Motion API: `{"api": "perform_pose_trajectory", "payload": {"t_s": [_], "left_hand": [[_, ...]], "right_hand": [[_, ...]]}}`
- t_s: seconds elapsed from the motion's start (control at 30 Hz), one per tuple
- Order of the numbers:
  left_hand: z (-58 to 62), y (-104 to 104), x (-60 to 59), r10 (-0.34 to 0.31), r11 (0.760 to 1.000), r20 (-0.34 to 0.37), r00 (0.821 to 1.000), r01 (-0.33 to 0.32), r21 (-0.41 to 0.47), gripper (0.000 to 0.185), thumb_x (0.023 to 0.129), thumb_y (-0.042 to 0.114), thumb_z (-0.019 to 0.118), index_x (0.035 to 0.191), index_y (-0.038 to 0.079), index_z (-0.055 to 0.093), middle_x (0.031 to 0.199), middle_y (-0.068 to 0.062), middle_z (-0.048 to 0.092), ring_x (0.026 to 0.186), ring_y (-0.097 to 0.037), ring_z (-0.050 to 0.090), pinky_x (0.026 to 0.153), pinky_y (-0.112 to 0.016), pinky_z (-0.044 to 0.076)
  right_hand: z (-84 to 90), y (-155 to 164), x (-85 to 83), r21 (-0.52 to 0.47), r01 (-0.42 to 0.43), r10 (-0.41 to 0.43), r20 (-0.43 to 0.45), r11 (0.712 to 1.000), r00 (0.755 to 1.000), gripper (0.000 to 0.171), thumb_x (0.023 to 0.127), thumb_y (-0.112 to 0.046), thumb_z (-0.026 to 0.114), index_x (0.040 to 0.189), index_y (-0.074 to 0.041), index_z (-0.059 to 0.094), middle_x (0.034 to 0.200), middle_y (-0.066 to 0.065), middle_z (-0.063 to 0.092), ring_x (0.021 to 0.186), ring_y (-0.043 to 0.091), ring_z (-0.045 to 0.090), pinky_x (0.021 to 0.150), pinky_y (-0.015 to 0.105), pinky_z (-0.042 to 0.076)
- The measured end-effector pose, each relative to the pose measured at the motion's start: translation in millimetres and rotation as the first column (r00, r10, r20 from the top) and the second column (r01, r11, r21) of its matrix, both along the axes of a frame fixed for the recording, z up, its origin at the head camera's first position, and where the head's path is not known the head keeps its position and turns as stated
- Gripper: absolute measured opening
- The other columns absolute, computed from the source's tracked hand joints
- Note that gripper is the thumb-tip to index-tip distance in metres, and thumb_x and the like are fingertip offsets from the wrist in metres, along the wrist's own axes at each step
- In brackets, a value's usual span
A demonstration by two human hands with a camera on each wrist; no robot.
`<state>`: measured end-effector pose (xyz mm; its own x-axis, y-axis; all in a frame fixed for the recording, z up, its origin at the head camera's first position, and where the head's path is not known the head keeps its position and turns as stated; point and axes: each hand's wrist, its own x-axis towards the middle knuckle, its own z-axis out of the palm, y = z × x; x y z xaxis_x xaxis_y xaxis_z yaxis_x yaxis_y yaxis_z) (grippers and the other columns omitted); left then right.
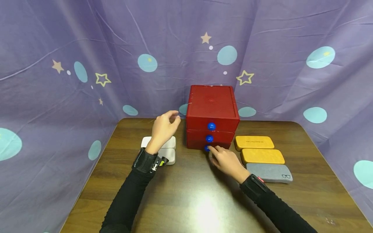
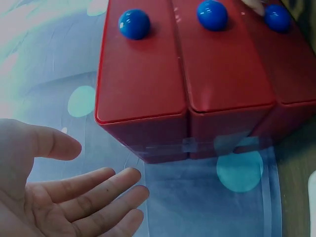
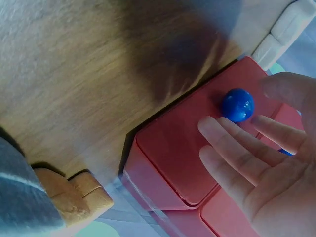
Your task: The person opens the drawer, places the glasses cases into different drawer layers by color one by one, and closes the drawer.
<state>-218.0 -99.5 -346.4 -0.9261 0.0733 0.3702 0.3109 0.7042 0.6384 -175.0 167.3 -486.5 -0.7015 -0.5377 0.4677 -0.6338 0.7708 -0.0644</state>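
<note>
Right hand (image 1: 225, 160): fingers extended and relaxed, tips at the bottom drawer knob (image 1: 207, 148), not yet gripping it. The knob lies directly ahead of this hand, the nearer one. Left hand (image 1: 163, 129): released, holding nothing, hovering beside the left wall of the red drawer chest (image 1: 211, 111).

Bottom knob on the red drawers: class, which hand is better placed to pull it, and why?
The right hand: its fingers already reach the bottom knob. The left hand hovers open beside the drawers, away from any knob.
</note>
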Motion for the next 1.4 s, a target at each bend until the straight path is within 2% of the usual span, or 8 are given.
{"api": "perform_pose_trajectory", "payload": {"t_s": [0.27,0.47,0.7,0.87,1.0,1.2,1.33,1.4], "left_hand": [[14.9,4.8,-25.7,-0.02,0.999,0.121,0.992,0.016,0.036,0.035,0.094,0.025,0.057,0.118,0.008,0.075,0.102,-0.008,0.078,0.089,-0.023,0.07,0.081,-0.038,0.052],[21.3,10.6,-42.2,-0.036,0.998,0.164,0.986,0.028,0.048,0.033,0.093,0.026,0.057,0.114,0.008,0.076,0.096,-0.007,0.075,0.082,-0.018,0.062,0.075,-0.03,0.046],[28.0,27.2,-64.6,-0.086,0.99,0.267,0.96,0.052,0.132,0.033,0.097,0.034,0.062,0.11,0.007,0.076,0.099,-0.013,0.077,0.084,-0.021,0.071,0.069,-0.026,0.047],[27.6,36.8,-76.4,-0.03,0.999,0.259,0.965,0.018,0.047,0.035,0.095,0.035,0.066,0.105,0.004,0.077,0.104,-0.013,0.077,0.092,-0.027,0.069,0.077,-0.033,0.051],[25.8,41.4,-80.9,0.026,1.0,0.256,0.966,-0.026,-0.006,0.03,0.092,0.03,0.067,0.103,0.005,0.079,0.105,-0.011,0.077,0.095,-0.028,0.07,0.082,-0.039,0.054],[27.4,45.7,-79.1,0.087,0.994,0.217,0.972,-0.07,-0.085,0.023,0.088,0.026,0.066,0.082,0.008,0.079,0.092,-0.009,0.078,0.088,-0.027,0.07,0.075,-0.038,0.054],[30.1,46.8,-75.8,0.105,0.987,0.186,0.977,-0.08,-0.14,0.031,0.088,0.025,0.068,0.061,0.011,0.064,0.073,-0.005,0.068,0.08,-0.026,0.067,0.069,-0.038,0.051],[31.7,46.8,-73.6,0.114,0.984,0.179,0.977,-0.086,-0.159,0.036,0.087,0.025,0.068,0.056,0.014,0.055,0.067,-0.002,0.061,0.078,-0.026,0.065,0.068,-0.038,0.051]], "right_hand": [[-3.7,-4.2,-10.5,0.01,-0.014,0.014,-0.035,1.0,0.999,0.041,0.084,-0.011,0.08,0.122,-0.004,0.067,0.082,0.008,0.063,0.061,0.023,0.06,0.051,0.036,0.051],[-3.7,-5.2,-16.6,0.055,-0.013,0.014,-0.011,0.998,1.0,0.044,0.083,-0.015,0.082,0.124,-0.006,0.066,0.087,0.01,0.065,0.065,0.025,0.064,0.054,0.037,0.054],[-5.7,-8.9,-22.9,0.061,0.002,-0.003,0.023,0.998,1.0,0.045,0.084,-0.015,0.083,0.125,-0.008,0.065,0.091,0.013,0.067,0.071,0.029,0.068,0.062,0.042,0.057],[-7.9,-11.2,-24.1,0.067,0.002,-0.003,0.011,0.998,1.0,0.044,0.085,-0.015,0.083,0.123,-0.008,0.064,0.089,0.013,0.066,0.071,0.029,0.068,0.062,0.042,0.057],[-8.1,-11.4,-23.6,0.077,0.002,-0.001,-0.004,0.997,1.0,0.043,0.084,-0.016,0.083,0.122,-0.008,0.064,0.088,0.012,0.066,0.069,0.028,0.067,0.061,0.04,0.057],[-9.0,-11.1,-23.4,0.079,-0.005,0.007,-0.025,0.997,1.0,0.043,0.084,-0.016,0.083,0.121,-0.009,0.063,0.088,0.012,0.066,0.067,0.027,0.066,0.06,0.039,0.056],[-9.9,-9.7,-24.2,0.076,-0.015,0.019,-0.045,0.997,0.999,0.043,0.082,-0.017,0.085,0.119,-0.01,0.064,0.087,0.01,0.067,0.065,0.026,0.065,0.058,0.038,0.056],[-9.3,-8.7,-23.9,0.08,-0.022,0.027,-0.059,0.997,0.998,0.043,0.081,-0.018,0.086,0.119,-0.011,0.065,0.086,0.01,0.067,0.065,0.026,0.065,0.058,0.038,0.055]]}}
